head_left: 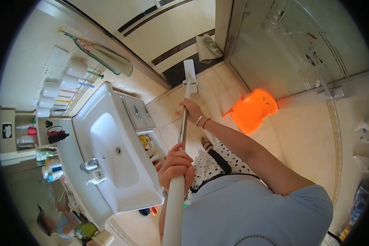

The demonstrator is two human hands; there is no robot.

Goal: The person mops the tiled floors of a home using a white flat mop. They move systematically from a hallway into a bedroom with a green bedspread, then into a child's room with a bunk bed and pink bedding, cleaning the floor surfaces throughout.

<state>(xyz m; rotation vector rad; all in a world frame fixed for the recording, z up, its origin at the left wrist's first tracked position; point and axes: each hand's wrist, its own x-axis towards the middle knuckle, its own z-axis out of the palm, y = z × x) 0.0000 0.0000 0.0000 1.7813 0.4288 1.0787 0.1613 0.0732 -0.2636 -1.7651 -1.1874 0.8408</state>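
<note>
Mop (180, 139): one, long pole, white at the near end and metal further out, running away from you to a flat white head (189, 69) on the tiled floor (299, 135).
Left hand (175, 164): your fingers (177, 152) are wrapped tight round the white part of the pole, close to your body.
Right hand (191, 110): your fingers are closed round the metal part, further down the pole, just short of the head; two bracelets (202, 121) sit on that wrist.
Sink (110, 143): one white basin with its tap (89, 165), left of your left fingers and near them, set in the table (67, 164).
Bottles: several stand on the table left of the tap; too small to count surely.
Cups (59, 92): four white cups hang in a row on the wall, far left of your fingers, each with a toothbrush sticking out.
Stool (253, 110): one orange plastic stool on the floor, right of your right fingers and apart from them.
Glass door (291, 45): one frosted pane beyond the stool.
Cloth (208, 48): one folded piece on the floor, just beyond the mop head.
Drawers (138, 112): two grey fronts under the sink, left of the pole.
</note>
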